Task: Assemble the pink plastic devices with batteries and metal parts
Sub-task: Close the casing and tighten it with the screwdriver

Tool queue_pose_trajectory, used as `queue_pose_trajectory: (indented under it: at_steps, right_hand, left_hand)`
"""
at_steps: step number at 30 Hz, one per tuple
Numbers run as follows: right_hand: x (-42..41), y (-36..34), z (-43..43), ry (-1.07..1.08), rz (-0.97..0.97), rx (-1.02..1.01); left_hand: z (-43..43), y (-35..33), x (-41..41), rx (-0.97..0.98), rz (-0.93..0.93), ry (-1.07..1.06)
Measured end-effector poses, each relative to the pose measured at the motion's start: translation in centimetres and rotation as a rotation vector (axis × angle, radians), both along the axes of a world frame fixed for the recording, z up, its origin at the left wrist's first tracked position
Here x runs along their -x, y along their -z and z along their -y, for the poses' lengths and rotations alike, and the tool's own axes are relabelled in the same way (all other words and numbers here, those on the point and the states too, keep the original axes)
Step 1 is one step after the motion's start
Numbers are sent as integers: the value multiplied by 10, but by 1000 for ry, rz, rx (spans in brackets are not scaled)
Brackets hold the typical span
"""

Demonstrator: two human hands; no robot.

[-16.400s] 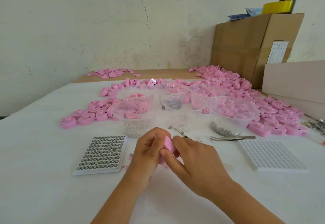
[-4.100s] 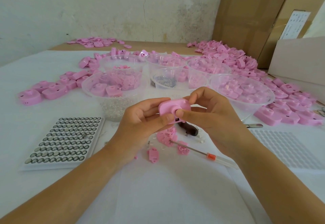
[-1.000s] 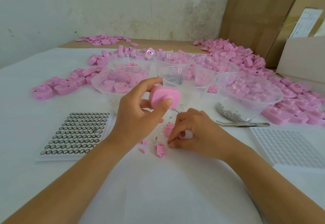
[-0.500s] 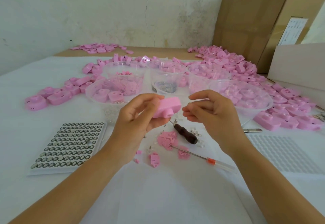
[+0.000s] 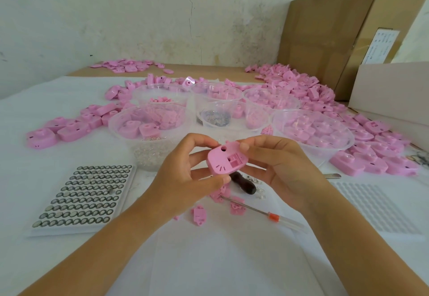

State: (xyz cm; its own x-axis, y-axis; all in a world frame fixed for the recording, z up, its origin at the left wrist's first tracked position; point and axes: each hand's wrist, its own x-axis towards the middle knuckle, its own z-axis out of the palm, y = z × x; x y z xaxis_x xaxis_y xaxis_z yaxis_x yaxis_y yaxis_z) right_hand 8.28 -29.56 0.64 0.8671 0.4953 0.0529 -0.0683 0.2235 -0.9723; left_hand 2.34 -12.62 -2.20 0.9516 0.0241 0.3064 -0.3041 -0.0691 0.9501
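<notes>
Housing (image 5: 226, 159), pink, rigid and probably light, pinched at its rims by left hand (image 5: 185, 179) and right hand (image 5: 281, 168) above table (image 5: 209, 261); edges give safest hold, open compartment up.

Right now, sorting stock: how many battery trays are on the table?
2: the filled battery tray at left, the empty white tray at right. Bowls or hands may hide more.
</notes>
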Motion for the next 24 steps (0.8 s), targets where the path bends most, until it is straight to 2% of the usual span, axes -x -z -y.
queue_pose_trajectory:
  at_steps: [10, 17, 24]
  right_hand:
    - [3, 3, -6, 141, 159, 157]
    - [4, 3, -6, 102, 153, 130]
    - [5, 3, -6, 101, 188, 186]
  left_hand:
    - [1, 4, -1, -98, 107, 14]
    - [3, 6, -1, -121, 153, 25]
    - [3, 5, 0, -195, 207, 5]
